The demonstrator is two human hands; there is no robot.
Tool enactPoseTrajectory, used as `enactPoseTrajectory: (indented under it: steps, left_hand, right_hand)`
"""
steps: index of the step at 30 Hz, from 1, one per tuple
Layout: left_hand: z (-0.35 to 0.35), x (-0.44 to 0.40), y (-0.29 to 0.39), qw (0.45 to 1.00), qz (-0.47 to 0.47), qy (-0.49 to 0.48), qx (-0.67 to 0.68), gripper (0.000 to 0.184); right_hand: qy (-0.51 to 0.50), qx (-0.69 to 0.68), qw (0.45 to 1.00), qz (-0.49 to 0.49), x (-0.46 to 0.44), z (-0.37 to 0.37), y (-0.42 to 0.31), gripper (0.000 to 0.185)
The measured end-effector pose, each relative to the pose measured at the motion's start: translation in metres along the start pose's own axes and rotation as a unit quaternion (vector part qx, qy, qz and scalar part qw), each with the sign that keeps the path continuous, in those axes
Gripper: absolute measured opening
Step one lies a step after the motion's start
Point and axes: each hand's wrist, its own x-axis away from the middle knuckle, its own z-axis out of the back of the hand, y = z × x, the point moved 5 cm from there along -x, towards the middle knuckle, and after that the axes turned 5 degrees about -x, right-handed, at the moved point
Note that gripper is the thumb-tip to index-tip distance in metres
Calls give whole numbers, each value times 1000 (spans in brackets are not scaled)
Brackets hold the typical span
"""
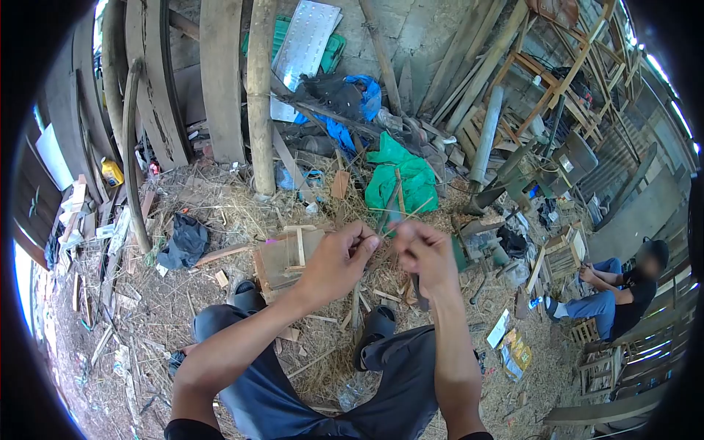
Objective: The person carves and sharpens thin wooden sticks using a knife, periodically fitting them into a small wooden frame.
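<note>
My left hand (339, 258) is closed in a pinch, thumb against the fingers, on a thin pale strip of wood or bamboo (419, 210). The strip slants up to the right, across the gap between my hands. Close by on the right, my right hand (427, 257) is wrapped around what looks like a knife (420, 292). Its dark handle end sticks out below the fist, and a blurred greyish blade seems to show above, near the strip. Both hands are raised over my knees, and the fingers hide most of the grip.
Beyond my hands lies a green plastic bag (400, 176). A wooden box-like piece (275, 265) sits left of my feet, and a black bag (183, 242) lies further left. Wood scraps and straw litter the ground. A seated person (612, 286) is at the right.
</note>
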Motion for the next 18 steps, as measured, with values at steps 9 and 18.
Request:
enactPoseTrajectory:
  steps: [9,18]
  left_hand:
    - [13,-8,-30,999,16,38,36,16]
    - [3,-1,-7,993,-37,80,73,15]
  right_hand:
    - [129,-43,988,77,4,57,-23,25]
    - [-97,120,986,58,14,-31,11,21]
